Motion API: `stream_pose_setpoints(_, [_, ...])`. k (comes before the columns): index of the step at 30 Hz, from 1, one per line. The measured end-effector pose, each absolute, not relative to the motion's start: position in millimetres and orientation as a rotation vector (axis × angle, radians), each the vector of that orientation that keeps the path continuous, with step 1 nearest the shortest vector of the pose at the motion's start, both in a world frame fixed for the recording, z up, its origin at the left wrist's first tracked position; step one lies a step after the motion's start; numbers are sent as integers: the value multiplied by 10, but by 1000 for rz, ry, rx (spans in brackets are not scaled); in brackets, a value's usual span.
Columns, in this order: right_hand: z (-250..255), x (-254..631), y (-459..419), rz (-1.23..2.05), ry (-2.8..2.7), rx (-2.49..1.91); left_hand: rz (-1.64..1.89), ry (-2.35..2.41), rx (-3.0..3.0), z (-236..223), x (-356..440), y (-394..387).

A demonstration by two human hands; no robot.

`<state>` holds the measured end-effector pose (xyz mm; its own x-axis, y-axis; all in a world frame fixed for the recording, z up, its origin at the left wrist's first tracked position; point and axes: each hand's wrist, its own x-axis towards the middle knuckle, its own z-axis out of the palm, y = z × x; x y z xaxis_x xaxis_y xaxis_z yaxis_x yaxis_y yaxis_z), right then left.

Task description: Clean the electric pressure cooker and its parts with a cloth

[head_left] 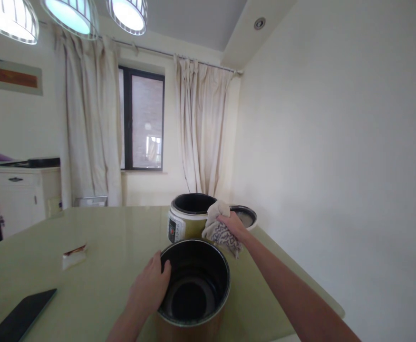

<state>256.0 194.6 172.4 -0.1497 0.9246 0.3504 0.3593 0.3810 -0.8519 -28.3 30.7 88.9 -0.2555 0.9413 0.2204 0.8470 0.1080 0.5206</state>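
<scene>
A black inner pot (193,285) with a brownish outside stands tilted toward me at the front of the table. My left hand (152,285) grips its left rim, thumb over the inside edge and fingers on the outer wall. My right hand (232,225) is closed on a crumpled pale cloth (219,230) with a dark wavy pattern. The cloth is up against the right front of a white and green electric cooker (193,223), whose control panel faces left and front. Behind the cloth lies the cooker's round lid (245,216), partly hidden by my right hand.
On the pale green table (111,251) a small white packet (74,257) and a dark flat tablet or phone (22,313) lie to the left. The white wall (336,166) runs along the table's right side. A white cabinet (22,194) stands back left.
</scene>
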Motion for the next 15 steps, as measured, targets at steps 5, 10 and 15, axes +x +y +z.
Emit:
stream_pose_setpoints(5, [1789, 2370, 1869, 657, -1773, -1250, 827, 2192, 1787, 1003, -189, 290])
stream_pose_setpoints(10, [1817, 2171, 1817, 634, -1981, -1206, 745, 2194, 1720, 1120, -98, 344])
stream_pose_setpoints(15, [1942, 2227, 1739, 573, -2211, -1135, 640, 2234, 1726, 1185, -69, 404])
